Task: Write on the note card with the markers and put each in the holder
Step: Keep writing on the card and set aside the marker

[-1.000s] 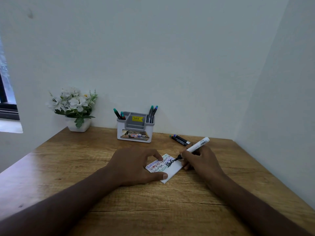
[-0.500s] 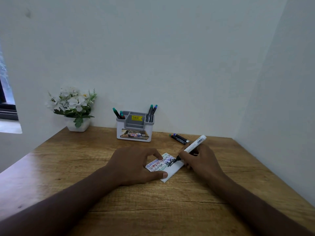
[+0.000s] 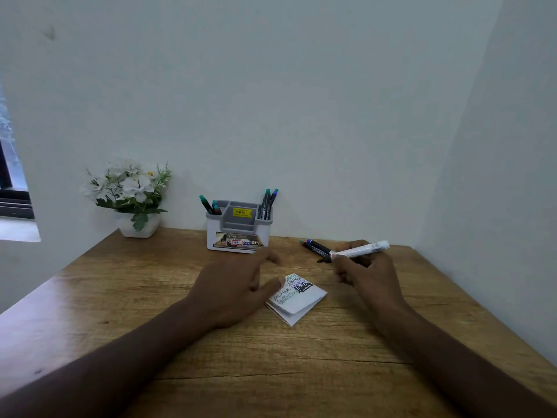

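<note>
A white marker (image 3: 358, 251) is gripped in the right hand (image 3: 366, 274), clear of the note card (image 3: 297, 297). The left hand (image 3: 232, 286) is held loosely spread, empty, beside the card.

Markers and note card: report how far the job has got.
Done: five markers stand in the holder, and the note card carries several coloured lines plus a black scribble. In hand: the right hand holds the white marker, uncapped, lifted off the card; the left hand hovers beside the card. Left: holder this marker, then use the two markers on the table.
</note>
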Demonstrator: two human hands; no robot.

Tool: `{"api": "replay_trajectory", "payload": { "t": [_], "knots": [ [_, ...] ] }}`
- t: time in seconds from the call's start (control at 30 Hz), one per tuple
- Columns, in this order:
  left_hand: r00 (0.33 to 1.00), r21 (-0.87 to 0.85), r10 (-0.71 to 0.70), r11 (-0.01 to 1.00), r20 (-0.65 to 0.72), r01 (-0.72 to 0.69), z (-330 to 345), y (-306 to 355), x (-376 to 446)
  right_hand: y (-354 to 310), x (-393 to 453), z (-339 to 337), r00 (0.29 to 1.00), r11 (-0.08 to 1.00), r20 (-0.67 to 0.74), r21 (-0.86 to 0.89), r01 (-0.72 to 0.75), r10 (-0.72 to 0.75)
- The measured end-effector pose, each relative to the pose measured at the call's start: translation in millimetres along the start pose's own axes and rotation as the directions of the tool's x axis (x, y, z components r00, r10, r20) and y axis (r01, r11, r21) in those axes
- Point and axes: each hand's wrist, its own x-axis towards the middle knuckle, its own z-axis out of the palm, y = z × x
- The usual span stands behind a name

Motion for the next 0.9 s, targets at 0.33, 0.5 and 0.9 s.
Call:
{"api": "replay_trajectory", "payload": {
  "t": [0.33,0.5,0.9],
  "knots": [
    [0.992,-0.382,0.031,0.921,-0.123,-0.076,4.5,-7.0,4.4,-16.2,-8.5,9.4,0.980,0.770,0.187,0.614,-0.175,0.073],
    [0.993,-0.438,0.116,0.892,-0.020,-0.113,10.9,-22.8,4.9,-15.4,-9.6,8.6,0.982,0.819,0.189,0.565,-0.102,-0.008],
    [0.942,-0.344,0.096,0.915,-0.323,-0.211,7.9,-21.1,10.4,-18.2,-15.3,6.7,0.959,0.820,0.233,0.572,-0.002,-0.161]
  ]
}}
